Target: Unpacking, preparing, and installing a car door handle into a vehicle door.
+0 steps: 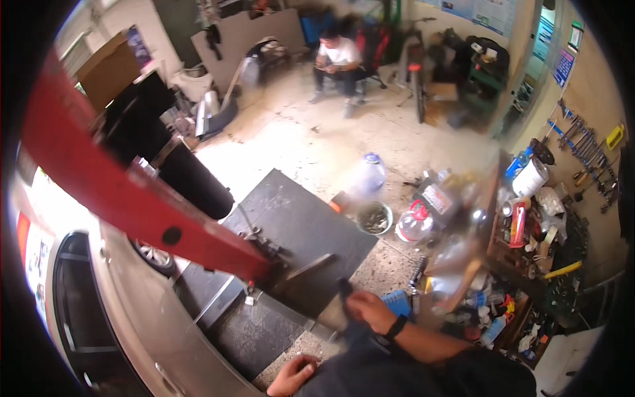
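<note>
My right hand (372, 312), with a black band on its wrist, is closed around a small dark object (344, 287) whose end sticks up past the fingers. Its kind is too blurred to make out. Low in the view, my left hand (296, 376) is near my dark clothing, loosely bent and open, with nothing visible in it. Beyond my right hand, a metal bar (309, 266) lies near the foot of a red lift post (218, 245). Beside that hand is a blue container (397, 302).
A silver car (142, 317) stands at the left. Dark plates (291, 198) cover part of the floor. Ahead are a bucket (374, 218) and clear jugs (415, 225). A cluttered workbench (493, 218) lines the right. A person (339, 56) sits at the back.
</note>
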{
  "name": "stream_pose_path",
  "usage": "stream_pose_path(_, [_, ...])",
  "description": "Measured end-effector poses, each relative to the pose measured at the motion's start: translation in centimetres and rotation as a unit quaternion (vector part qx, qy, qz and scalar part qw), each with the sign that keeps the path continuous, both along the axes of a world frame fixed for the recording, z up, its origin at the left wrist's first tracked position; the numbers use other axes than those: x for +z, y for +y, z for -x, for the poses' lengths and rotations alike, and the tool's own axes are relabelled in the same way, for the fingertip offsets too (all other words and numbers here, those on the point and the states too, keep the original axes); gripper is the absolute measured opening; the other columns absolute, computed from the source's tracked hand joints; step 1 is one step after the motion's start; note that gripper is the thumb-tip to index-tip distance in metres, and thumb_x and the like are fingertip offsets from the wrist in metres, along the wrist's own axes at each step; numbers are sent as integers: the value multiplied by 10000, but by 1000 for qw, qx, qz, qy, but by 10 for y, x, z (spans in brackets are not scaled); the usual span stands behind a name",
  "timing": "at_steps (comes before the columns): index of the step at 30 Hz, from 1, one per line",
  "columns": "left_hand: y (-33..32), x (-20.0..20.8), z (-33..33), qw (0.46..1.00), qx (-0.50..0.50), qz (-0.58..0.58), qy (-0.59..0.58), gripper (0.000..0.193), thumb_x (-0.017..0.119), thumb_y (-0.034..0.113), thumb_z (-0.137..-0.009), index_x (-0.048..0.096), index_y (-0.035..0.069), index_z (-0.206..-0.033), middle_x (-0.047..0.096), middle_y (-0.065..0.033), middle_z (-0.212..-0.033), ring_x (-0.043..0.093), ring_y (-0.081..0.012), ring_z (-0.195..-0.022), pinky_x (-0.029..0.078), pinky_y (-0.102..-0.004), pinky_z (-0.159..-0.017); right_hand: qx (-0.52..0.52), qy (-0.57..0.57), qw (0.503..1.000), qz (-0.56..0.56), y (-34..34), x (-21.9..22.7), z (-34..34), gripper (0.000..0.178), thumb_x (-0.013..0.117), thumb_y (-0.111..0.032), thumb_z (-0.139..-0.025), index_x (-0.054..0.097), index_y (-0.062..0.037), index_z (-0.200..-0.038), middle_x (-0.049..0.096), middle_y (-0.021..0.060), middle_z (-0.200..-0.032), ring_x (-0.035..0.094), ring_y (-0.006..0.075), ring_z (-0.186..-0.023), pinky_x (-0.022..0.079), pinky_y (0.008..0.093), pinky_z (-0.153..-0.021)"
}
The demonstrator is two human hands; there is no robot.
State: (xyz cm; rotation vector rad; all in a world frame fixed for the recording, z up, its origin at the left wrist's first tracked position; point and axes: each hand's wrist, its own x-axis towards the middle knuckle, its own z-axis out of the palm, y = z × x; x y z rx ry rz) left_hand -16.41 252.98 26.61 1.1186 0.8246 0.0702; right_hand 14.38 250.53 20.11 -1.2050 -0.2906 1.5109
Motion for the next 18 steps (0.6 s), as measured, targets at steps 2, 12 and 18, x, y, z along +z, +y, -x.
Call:
stream_pose_path(2, [85,25,-53,997,-43,10,-69,339,641,191,-987,576,9,-1265,595,-18,-1109,544,-104,-995,445,-280,-920,-20,-43,999,0,55,46,-45,172,643,-190,-973,614,-34,-1040,590,-4,-787,545,82,-677,456,242,-600])
stream_pose_path(12, [390,-41,-260,911,2,311,-271,453,561,394,-1015,563,14,-1261,621,-63,-1027,593,-183,-982,467,-362,-918,-209,-40,974,74,210,63,-208,177,651,-195,-958,590,-54,-1045,600,13,-819,561,90,-675,460,239,-606])
stream_pose_path(18, [569,-45,-399,961,-258,48,-83,332,587,283,-1029,586,39,-1254,618,-30,-1094,570,-121,-1004,467,-285,-916,-310,-10,949,58,327,11,-285,150,633,-190,-955,594,-55,-1005,605,20,-790,561,97,-628,458,249,-577])
